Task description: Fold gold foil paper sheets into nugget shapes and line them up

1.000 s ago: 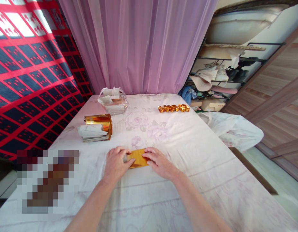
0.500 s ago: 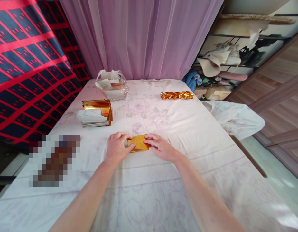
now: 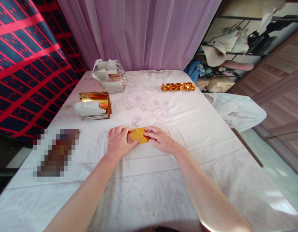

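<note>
A folded gold foil sheet (image 3: 137,135) lies flat on the table's white floral cloth (image 3: 178,129), a little in front of me. My left hand (image 3: 118,142) presses its left end with fingers and thumb. Over the sheet's right end my right hand (image 3: 159,140) lies flat, fingertips on the foil. Both hands hold the sheet down against the cloth.
A stack of gold and white sheets (image 3: 94,106) sits at the left, a clear plastic bag of sheets (image 3: 109,79) behind it. A row of folded gold pieces (image 3: 178,86) lies at the far right. A blurred patch (image 3: 56,151) covers the near left. Purple curtain behind, cluttered shelves to the right.
The camera has tilted down, so everything sits higher in view. My hands have stayed on the gold sheet, and the visible foil between them looks a little shorter.
</note>
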Available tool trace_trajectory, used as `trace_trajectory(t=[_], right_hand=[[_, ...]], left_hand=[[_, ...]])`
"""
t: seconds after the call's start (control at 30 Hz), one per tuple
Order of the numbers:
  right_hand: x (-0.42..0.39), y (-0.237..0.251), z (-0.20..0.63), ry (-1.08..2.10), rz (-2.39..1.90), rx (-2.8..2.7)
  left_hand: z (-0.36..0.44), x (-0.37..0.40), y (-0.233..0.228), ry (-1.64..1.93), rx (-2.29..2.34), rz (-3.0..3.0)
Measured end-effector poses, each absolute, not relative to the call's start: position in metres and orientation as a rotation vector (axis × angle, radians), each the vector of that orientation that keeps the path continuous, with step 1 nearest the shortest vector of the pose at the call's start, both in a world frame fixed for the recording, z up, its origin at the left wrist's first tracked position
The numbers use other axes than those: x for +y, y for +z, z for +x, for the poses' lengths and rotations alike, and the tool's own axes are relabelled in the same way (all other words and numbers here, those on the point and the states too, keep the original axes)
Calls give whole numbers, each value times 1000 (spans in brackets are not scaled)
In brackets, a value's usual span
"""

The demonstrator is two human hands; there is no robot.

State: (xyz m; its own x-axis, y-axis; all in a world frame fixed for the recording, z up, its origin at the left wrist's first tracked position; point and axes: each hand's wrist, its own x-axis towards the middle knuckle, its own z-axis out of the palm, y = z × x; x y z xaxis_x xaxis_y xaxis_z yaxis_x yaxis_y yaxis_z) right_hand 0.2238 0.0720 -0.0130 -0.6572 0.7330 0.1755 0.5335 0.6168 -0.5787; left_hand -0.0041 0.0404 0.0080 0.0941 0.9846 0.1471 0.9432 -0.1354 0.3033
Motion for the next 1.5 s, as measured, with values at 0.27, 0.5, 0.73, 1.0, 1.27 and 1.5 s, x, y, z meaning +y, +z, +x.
trace_trajectory(t=[0.27, 0.5, 0.73, 1.0, 1.27, 1.5], right_hand=[[72, -12, 224, 685, -1000, -2450], [72, -13, 225, 697, -991, -2442], [73, -14, 225, 691, -986, -2439], [73, -16, 226, 680, -976, -2440], [65, -15, 209, 619, -1138, -2299], [45, -12, 173, 356, -1567, -2152]], left_hand=[[-7, 42, 6, 463, 1955, 2218], [-22, 47, 3, 414, 1823, 2249], [-28, 50, 2, 398, 1769, 2274], [-47, 57, 2, 298, 1601, 2286], [-43, 54, 8, 302, 1619, 2276], [-29, 49, 10, 391, 1724, 2292]])
